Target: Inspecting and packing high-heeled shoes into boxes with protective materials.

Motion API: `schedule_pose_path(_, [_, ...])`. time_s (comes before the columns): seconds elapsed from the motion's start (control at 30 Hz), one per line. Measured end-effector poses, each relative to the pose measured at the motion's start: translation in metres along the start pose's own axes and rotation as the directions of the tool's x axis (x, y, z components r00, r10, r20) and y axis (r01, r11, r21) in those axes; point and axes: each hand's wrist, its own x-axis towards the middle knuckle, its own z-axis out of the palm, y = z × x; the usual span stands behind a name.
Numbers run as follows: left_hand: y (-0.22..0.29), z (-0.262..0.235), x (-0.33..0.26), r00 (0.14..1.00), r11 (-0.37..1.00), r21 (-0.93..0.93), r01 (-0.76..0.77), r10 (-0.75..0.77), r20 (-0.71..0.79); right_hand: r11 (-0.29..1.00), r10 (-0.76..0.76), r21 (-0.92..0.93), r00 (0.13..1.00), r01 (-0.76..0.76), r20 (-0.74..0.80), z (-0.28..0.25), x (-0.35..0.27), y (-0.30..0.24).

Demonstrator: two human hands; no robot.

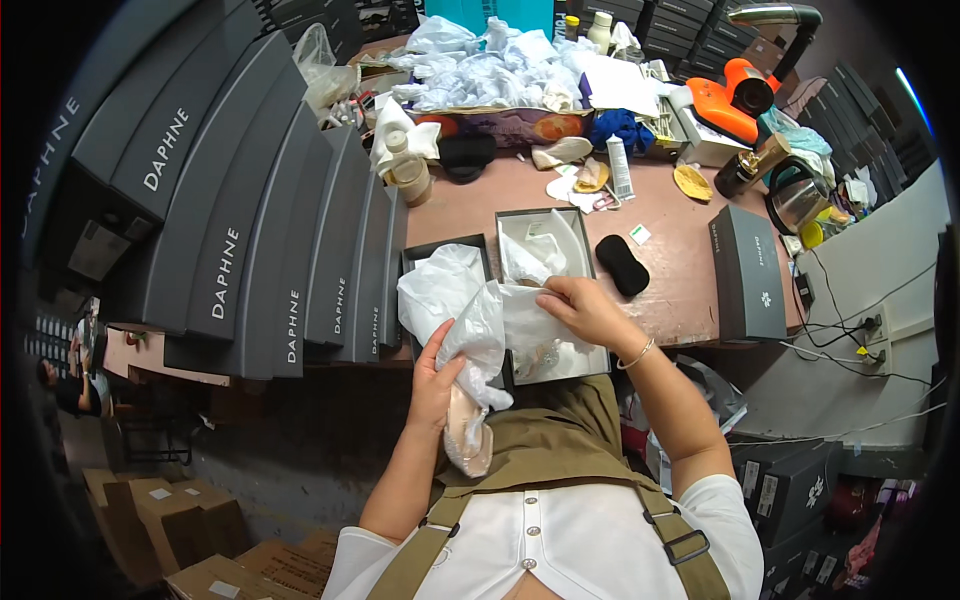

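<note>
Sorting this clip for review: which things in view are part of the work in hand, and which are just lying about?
In hand:
left hand holding a pale shoe
right hand gripping white tissue paper
open shoe box

Lying about:
stack of grey shoe boxes
black pad
closed grey box
orange tool
kettle
pile of white wrapping

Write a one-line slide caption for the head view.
Left hand holds a pale shoe in white tissue paper while the right hand tugs the paper over an open shoebox.
</note>
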Motion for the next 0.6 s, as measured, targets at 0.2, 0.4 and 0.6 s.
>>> schedule_pose_path(0.2, [-0.015, 0.019, -0.001, 0.971, 0.99, 0.031, -0.14, 0.143, -0.192, 0.97, -0.119, 0.185, 0.971, 0.158, -0.208, 0.048, 0.001, -0.039])
schedule_pose_path(0.4, [-0.002, 0.001, -0.005, 0.998, 0.995, -0.097, 0.025, -0.031, -0.061, 0.898, -0.275, -0.376, 0.959, 0.23, -0.069, 0.02, -0.005, -0.038])
schedule_pose_path(0.6, [0.013, 0.0, -0.012, 0.99, 0.998, 0.026, 0.061, -0.064, 0.124, 0.914, -0.291, -0.258, 0.949, 0.313, 0.119, 0.01, 0.019, -0.028])
